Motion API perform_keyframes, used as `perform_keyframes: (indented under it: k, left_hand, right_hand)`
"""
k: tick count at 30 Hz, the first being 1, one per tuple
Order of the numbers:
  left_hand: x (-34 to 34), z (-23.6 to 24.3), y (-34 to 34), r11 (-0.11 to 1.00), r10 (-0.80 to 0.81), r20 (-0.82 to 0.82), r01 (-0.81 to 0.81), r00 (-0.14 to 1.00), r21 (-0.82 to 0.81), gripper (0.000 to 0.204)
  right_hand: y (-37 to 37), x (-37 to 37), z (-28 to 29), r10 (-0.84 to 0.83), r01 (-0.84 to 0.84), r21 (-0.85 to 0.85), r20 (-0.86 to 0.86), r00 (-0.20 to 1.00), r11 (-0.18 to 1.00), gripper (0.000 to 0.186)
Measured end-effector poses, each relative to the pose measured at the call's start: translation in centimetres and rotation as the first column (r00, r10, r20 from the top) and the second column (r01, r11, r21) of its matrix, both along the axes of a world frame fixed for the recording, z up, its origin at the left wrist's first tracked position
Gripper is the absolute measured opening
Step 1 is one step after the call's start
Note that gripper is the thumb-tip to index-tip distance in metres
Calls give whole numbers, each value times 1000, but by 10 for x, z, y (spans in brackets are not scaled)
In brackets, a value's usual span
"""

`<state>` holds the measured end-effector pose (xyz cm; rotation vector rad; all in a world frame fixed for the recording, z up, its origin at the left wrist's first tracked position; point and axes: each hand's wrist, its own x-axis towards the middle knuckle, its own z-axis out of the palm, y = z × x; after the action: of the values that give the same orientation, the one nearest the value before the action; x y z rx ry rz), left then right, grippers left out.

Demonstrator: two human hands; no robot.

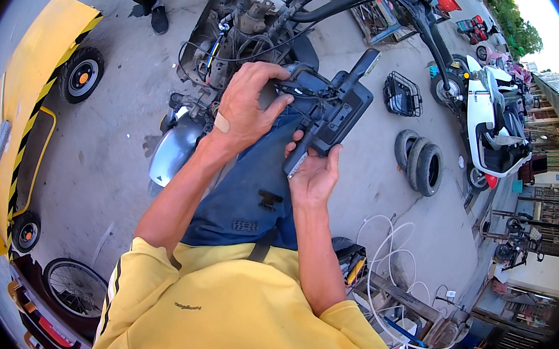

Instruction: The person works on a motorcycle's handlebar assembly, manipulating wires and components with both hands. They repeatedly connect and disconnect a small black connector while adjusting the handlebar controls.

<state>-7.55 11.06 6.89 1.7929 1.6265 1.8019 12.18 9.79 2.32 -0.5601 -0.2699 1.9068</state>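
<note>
While the black housing (348, 119) partly hides the right hand (315, 179) gripping it, the left hand (244, 106) curls half-open alongside, its hold unclear.

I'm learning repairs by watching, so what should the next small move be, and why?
Probably hold the black unit steady with the right hand while the left hand eases the dark cables beside it apart: the right hand supports the unit's lower end, the left is close by the cables, and they look crowded together.
</note>
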Motion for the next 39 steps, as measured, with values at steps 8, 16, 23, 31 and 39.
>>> perform_keyframes:
  k: [8, 16, 23, 31, 39]
  left_hand:
    - [-2, -2, -12, 999, 38, 30, -37, 999, -25, 47]
    - [-25, -20, -62, 924, 78, 476, 116, 876, -363, 31]
    - [9, -28, -129, 835, -287, 53, 277, 956, -475, 40]
    - [14, -36, -151, 807, -317, 70, 308, 946, -503, 40]
    - [25, -23, -197, 756, -455, -225, 240, 862, -609, 34]
  right_hand:
    - [0, 5, -15, 1, -8, 69, 96, 995, 998, 67]
    - [17, 25, 6, -23, -22, 195, 227, 974, 981, 60]
    - [15, 29, -2, 9, -58, 170, 277, 961, 984, 54]
    - [10, 32, -12, 7, -49, 154, 262, 965, 987, 48]
    - [5, 28, -12, 3, -60, 195, 277, 961, 979, 41]
